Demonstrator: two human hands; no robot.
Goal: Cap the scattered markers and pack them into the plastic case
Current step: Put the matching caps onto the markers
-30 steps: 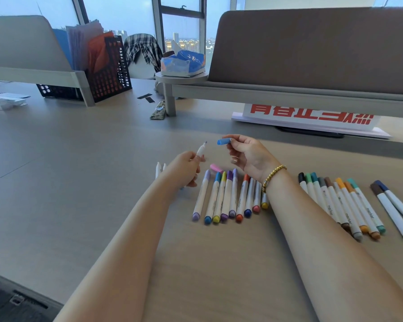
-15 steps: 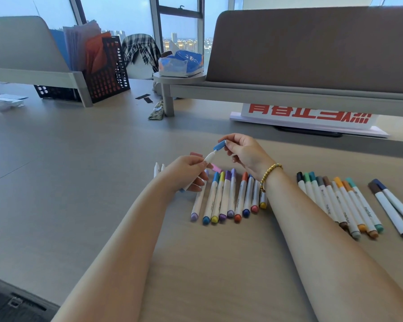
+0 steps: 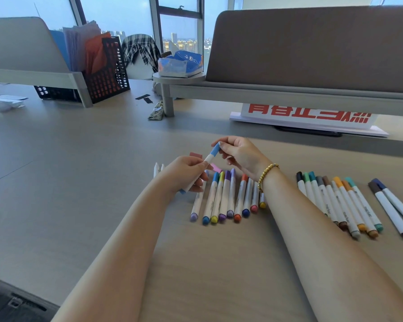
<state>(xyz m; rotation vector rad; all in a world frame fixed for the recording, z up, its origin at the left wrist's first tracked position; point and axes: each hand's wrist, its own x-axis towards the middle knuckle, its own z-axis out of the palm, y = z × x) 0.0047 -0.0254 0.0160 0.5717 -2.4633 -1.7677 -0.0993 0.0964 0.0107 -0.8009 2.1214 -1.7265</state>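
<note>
- The white-barrelled marker with the light blue cap sits raised above the surface, tilted with its capped end up and away from you, held between both your hands.
- Your left hand has its grip wrapped round the lower barrel, so the body stays steady; the blue tail end peeks out below your fingers.
- Your right hand pinches the blue cap at the fingertips, which looks like the push that seats the cap; whether it has clicked fully home I cannot tell.
- Just below your hands lies a row of capped pastel and bright markers, side by side and touching, probably the finished ones parked for packing.
- A loose pink cap lies on the surface just behind that row, and two white uncapped markers show past your left hand, so some capping seems left.
- Further right, well apart, lies a second row of darker-capped markers, then two larger markers with brown and navy caps.
- The plastic case is not in view, so you will need to find it.
- Beyond, a black mesh file basket and a red-lettered white sign stand well clear; nothing blocks your hands.
</note>
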